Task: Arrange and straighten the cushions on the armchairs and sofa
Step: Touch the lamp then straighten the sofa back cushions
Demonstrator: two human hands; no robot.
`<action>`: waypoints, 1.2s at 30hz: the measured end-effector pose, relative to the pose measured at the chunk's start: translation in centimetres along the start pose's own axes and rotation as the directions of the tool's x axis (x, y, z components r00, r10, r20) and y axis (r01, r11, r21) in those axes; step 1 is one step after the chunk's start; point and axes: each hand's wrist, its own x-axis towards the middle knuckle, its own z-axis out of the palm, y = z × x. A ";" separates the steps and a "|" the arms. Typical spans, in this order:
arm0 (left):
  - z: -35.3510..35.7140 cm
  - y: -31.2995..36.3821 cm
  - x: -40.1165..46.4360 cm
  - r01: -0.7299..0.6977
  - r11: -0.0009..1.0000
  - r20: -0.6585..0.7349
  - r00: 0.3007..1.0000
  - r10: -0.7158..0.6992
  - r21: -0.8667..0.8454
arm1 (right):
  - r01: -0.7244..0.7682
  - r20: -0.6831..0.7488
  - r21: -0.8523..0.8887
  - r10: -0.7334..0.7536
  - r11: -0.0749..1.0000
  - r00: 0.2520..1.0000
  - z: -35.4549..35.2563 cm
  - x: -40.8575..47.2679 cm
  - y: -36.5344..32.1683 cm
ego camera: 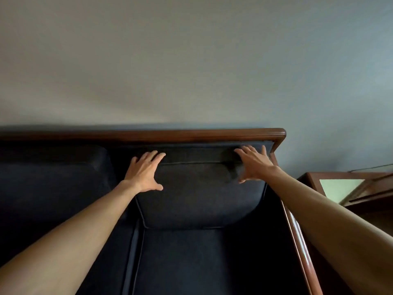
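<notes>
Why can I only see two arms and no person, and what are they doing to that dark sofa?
The camera is worn on the person's head and looks forward and down, so you see only their two bare arms reaching out, just as they see them. There is one picture, taken from up there.

The left hand and the right hand both lie with spread fingers on the dark navy fabric back cushion at the right end of the sofa. Neither has a closed grip on it; the hands seem to be pressing it back against the brown wooden sofa frame. Another dark back cushion sits to its left, and the dark seat cushion lies below. A brown wooden side table stands on the right, beside the sofa.
</notes>
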 end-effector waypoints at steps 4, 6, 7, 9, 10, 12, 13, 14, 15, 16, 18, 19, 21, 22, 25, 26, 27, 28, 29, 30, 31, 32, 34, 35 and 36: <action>1.3 -0.2 0.9 0.008 0.989 -0.030 1.000 -0.003 0.146 | -0.012 -0.032 -0.003 0.012 1.000 0.999 1.5 0.0 0.4; 1.4 0.1 1.0 0.022 0.986 -0.022 1.000 -0.018 0.168 | 0.000 -0.058 -0.087 -0.005 0.996 0.998 2.0 -0.2 0.3; 1.2 0.1 0.9 0.025 0.983 -0.015 1.000 -0.023 0.181 | 0.009 -0.057 -0.115 -0.016 0.993 0.998 2.2 -0.3 0.3; 0.8 0.3 0.5 0.008 0.979 -0.004 1.000 -0.008 0.203 | 0.027 -0.052 -0.159 -0.036 0.987 0.998 2.5 -0.7 0.3; 0.8 0.3 0.2 -0.003 0.979 -0.008 1.000 0.004 0.205 | 0.033 -0.065 -0.170 -0.044 0.985 0.997 2.6 -1.0 0.3; 0.6 0.3 -0.4 -0.025 0.986 -0.011 1.000 0.027 0.165 | 0.032 -0.088 -0.164 -0.047 0.986 0.995 2.5 -1.6 0.3; 0.5 0.3 -0.8 -0.031 0.992 -0.014 0.999 0.033 0.125 | 0.030 -0.096 -0.152 -0.045 0.988 0.994 2.4 -2.0 0.2; 0.5 0.3 -1.2 -0.035 0.995 -0.033 0.999 0.038 0.089 | 0.027 -0.112 -0.143 -0.044 0.989 0.993 2.6 -2.4 0.2; 0.5 0.3 -1.6 -0.039 0.997 -0.063 0.997 0.044 0.072 | 0.024 -0.138 -0.142 -0.043 0.990 0.990 2.8 -2.9 0.3; 0.6 0.3 -2.0 -0.044 0.997 -0.095 0.994 0.051 0.070 | 0.019 -0.166 -0.145 -0.043 0.989 0.985 3.1 -3.4 0.4; 1.2 0.4 -2.7 -0.055 0.996 -0.141 0.988 0.064 0.073 | 0.014 -0.214 -0.159 -0.048 0.987 0.976 3.8 -4.2 0.8; 1.5 0.5 -3.0 -0.061 0.996 -0.155 0.985 0.071 0.067 | 0.017 -0.223 -0.165 -0.054 0.986 0.973 4.1 -4.4 0.9; 2.0 0.7 -3.1 -0.075 0.996 -0.164 0.983 0.083 0.052 | 0.022 -0.223 -0.166 -0.060 0.986 0.973 4.6 -4.5 1.2; 1.9 0.7 -2.9 -0.082 0.995 -0.166 0.982 0.089 0.049 | 0.017 -0.226 -0.165 -0.055 0.986 0.973 4.6 -4.3 1.3; 0.9 0.6 -1.9 -0.087 0.995 -0.156 0.983 0.093 0.046 | 0.005 -0.220 -0.160 -0.041 0.987 0.975 4.0 -3.6 1.6; 0.6 0.5 -1.5 -0.086 0.996 -0.146 0.985 0.091 0.037 | 0.002 -0.219 -0.150 -0.035 0.989 0.975 3.7 -3.3 1.7; 0.5 0.4 -1.1 -0.085 0.996 -0.135 0.987 0.087 0.023 | -0.002 -0.217 -0.139 -0.028 0.990 0.976 3.6 -3.0 1.8; 0.5 0.4 -0.7 -0.083 0.997 -0.123 0.989 0.083 0.002 | -0.007 -0.212 -0.123 -0.020 0.992 0.977 3.6 -2.6 1.9; 0.5 0.4 -0.3 -0.080 0.997 -0.109 0.991 0.077 -0.018 | -0.011 -0.204 -0.103 -0.010 0.995 0.979 3.6 -2.3 2.1; 0.4 0.5 0.2 -0.076 0.997 -0.091 0.993 0.073 -0.033 | -0.016 -0.193 -0.078 0.000 0.997 0.981 3.8 -1.9 2.3; 0.2 0.5 0.7 -0.070 0.996 -0.067 0.996 0.066 -0.047 | -0.023 -0.179 -0.051 0.014 0.998 0.984 4.0 -1.6 2.6; 0.0 0.4 1.3 -0.059 0.996 -0.038 0.998 0.057 -0.061 | -0.034 -0.166 -0.025 0.029 0.999 0.986 4.0 -1.3 2.9; -0.6 0.3 2.4 -0.037 0.996 0.006 0.999 0.038 -0.082 | -0.062 -0.135 0.022 0.064 0.998 0.989 3.8 -0.6 3.3; -0.8 0.2 2.8 -0.032 0.996 0.019 0.999 0.034 -0.086 | -0.076 -0.118 0.043 0.081 0.996 0.990 3.8 -0.3 3.4; -0.8 0.3 3.2 -0.031 0.995 0.025 0.999 0.033 -0.090 | -0.088 -0.106 0.063 0.094 0.994 0.990 3.8 0.0 3.5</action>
